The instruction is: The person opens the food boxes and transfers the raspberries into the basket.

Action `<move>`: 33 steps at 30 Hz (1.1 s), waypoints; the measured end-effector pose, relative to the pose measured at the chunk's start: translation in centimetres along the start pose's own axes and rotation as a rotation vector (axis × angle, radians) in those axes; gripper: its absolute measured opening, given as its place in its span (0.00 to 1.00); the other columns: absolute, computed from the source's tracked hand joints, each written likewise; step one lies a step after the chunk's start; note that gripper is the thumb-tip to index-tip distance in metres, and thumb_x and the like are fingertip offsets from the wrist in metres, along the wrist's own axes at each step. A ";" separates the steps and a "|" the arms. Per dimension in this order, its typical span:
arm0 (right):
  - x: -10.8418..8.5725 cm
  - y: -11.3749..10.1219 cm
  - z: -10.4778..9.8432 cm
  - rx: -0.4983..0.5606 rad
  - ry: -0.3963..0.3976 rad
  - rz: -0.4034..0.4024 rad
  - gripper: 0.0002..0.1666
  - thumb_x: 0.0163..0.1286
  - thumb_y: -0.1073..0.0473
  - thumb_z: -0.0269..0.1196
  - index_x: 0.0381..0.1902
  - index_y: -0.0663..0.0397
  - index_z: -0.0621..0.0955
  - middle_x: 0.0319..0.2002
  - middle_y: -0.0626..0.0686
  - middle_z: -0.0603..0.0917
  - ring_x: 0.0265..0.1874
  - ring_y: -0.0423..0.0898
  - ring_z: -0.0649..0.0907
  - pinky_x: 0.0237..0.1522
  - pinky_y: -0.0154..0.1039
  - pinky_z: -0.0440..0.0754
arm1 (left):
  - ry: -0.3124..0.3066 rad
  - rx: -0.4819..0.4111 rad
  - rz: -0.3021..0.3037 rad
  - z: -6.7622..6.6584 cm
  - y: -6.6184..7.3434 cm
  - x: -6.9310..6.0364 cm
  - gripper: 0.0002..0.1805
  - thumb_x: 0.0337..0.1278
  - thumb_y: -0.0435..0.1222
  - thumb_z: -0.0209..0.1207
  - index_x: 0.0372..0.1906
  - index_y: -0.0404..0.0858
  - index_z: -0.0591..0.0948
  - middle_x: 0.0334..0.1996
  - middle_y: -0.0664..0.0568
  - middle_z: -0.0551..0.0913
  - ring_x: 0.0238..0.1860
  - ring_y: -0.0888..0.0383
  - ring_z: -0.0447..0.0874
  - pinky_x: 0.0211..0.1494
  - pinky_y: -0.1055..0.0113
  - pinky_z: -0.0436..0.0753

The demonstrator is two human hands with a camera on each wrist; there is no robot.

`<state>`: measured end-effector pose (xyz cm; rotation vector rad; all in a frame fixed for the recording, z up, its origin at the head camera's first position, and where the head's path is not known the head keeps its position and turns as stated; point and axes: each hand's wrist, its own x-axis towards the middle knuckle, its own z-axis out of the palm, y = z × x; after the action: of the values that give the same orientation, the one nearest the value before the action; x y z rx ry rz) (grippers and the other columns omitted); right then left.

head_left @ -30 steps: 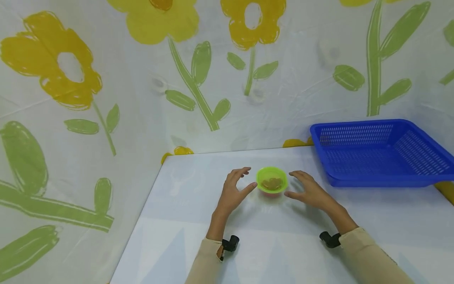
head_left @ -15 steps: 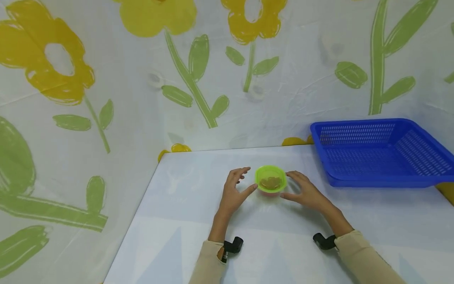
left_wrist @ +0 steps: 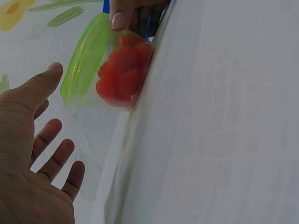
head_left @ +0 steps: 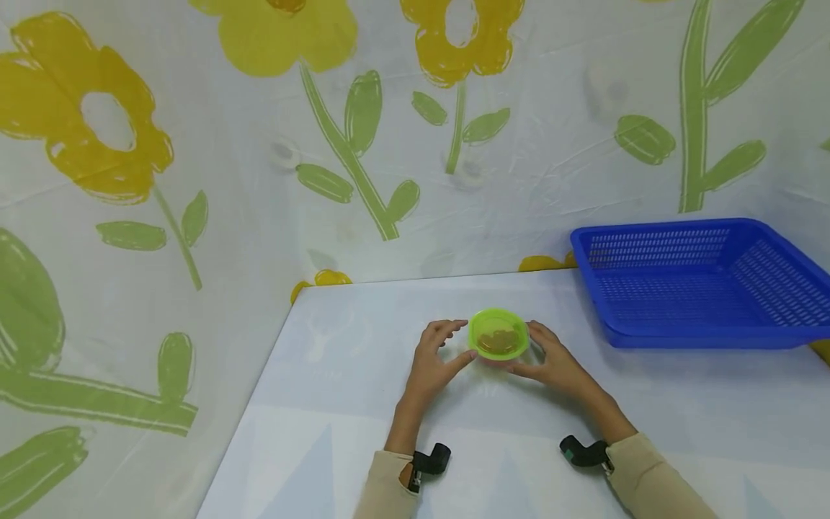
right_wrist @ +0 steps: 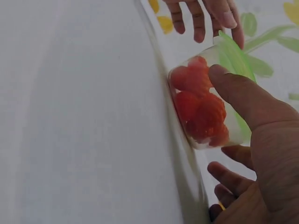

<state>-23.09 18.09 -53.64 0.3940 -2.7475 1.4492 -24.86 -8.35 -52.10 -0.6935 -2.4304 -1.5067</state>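
Note:
A clear plastic container (right_wrist: 201, 135) with a translucent green lid (head_left: 498, 333) stands on the white table. Several red-orange rounded pieces (left_wrist: 122, 70) show through its side; their kind is unclear. From the right, the right hand (head_left: 559, 364) curls round the container, its thumb (right_wrist: 238, 91) against the near side and its other fingers at the far side. On the left, the left hand (head_left: 433, 366) stays close beside it with fingers spread and relaxed. A gap shows between that hand's fingers (left_wrist: 60, 156) and the container in the left wrist view.
A blue perforated plastic basket (head_left: 707, 337) stands at the back right of the table (head_left: 363, 382). Behind and to the left hangs a white cloth (head_left: 246, 166) printed with yellow flowers. Each wrist wears a small black camera (head_left: 433, 458).
The right hand has moved left, from beside the container to contact with it. The left hand has shifted slightly in the view and remains alongside. The container stays in place on the table.

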 end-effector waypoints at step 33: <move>0.5 -0.1 1.6 -0.009 0.133 -0.090 0.49 0.48 0.51 0.81 0.67 0.56 0.74 0.65 0.62 0.75 0.68 0.64 0.66 0.67 0.67 0.46 | -0.007 0.118 0.112 0.0 -0.3 0.0 0.24 0.53 0.40 0.73 0.57 0.45 0.84 0.53 0.53 0.76 0.56 0.54 0.73 0.49 0.61 0.80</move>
<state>-23.41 16.65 -54.42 0.3992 -2.5965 1.3888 -25.04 -8.43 -52.32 -0.7971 -2.4188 -1.3093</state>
